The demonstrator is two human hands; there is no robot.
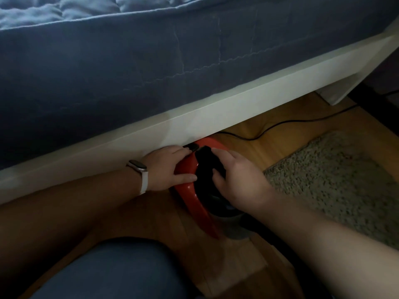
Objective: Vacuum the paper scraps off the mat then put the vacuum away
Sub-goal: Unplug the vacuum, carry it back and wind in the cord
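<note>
A red and black handheld vacuum lies on the wooden floor, its far end under the white bed frame. My left hand, with a watch on the wrist, grips the red shell from the left, thumb on its edge. On the black top part rests my right hand, fingers spread over it. The grey shaggy mat lies to the right of the vacuum; I see no paper scraps on it.
The white bed frame with a blue cover hanging over it runs across the view. A black cord trails over the floor under the bed. My knee in blue cloth is at the bottom left.
</note>
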